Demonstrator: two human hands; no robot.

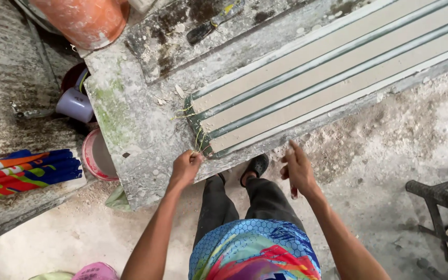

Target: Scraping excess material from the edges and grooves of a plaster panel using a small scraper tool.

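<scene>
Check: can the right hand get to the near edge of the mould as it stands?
Probably yes. The right hand is open just off the mould near edge, nothing between them; the left hand grips strands at its corner.

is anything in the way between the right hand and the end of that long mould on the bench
Nothing visible is. The right hand hovers open just off the bench edge, with only bare slab between it and the mould's near end. The left hand already pinches the thin strands there.
</scene>
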